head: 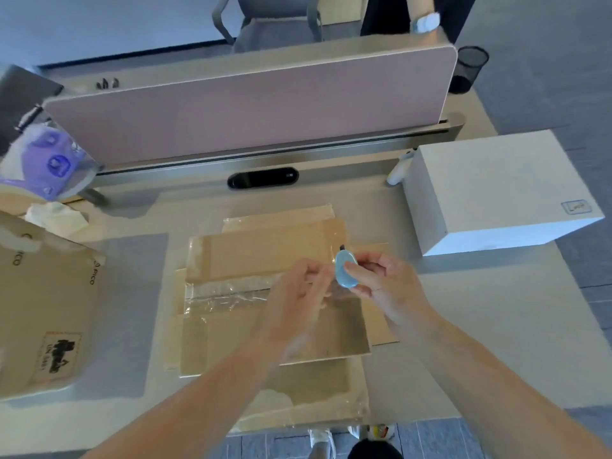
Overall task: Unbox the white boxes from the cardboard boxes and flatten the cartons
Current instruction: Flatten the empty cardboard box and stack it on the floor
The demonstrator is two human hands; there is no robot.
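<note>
One carton (275, 293) flattened at desk centre; white box (496, 193) out, at 2 o'clock. Second cardboard box (43, 309) at 9 o'clock, apparently unopened. Right hand (381, 279) pinches blue cutter (345, 269); left hand (298, 289) curled on loose tape, grip unclear.

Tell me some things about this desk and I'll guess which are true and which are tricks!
1. The right hand holds a blue cutter. True.
2. The carton in the middle stands upright and closed. False: it lies flat on the desk.
3. A white box sits on the desk at the right. True.
4. The left hand is holding the white box. False: it is over the flat carton, close to the cutter.
5. Another carton sits at the left. True.
</note>
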